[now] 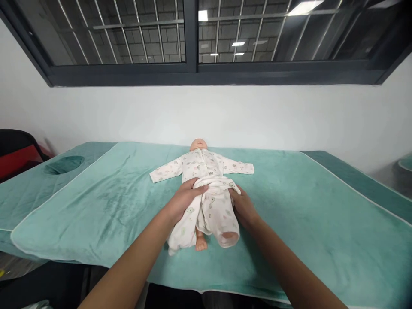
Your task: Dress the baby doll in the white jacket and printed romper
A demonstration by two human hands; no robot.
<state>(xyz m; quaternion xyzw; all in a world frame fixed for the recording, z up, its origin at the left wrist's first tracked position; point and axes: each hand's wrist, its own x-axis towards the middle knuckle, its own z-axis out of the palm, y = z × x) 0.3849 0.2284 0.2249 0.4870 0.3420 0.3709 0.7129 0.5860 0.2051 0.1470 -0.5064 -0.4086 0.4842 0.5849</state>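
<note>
A baby doll [198, 144] lies on its back, head toward the wall, wearing a white printed long-sleeved top [196, 162] with both sleeves spread sideways. White printed baby pants [222, 210] are bunched around its waist and legs. My left hand [186, 198] grips the waist cloth on the left side, thumb on top. On the right side, my right hand [242, 206] pinches the waistband, its fingers partly under the fabric. One bare foot [201, 242] shows between the pant legs. The right pant leg's cuff faces me, with the other foot hidden inside it or behind cloth.
The doll rests on a green plush-covered bed [309, 214] against a white wall [206, 111]. A face hole [66, 165] is at the bed's left end. A red and black chair [17, 156] stands at far left. Above is a dark-framed window [191, 73] with bars.
</note>
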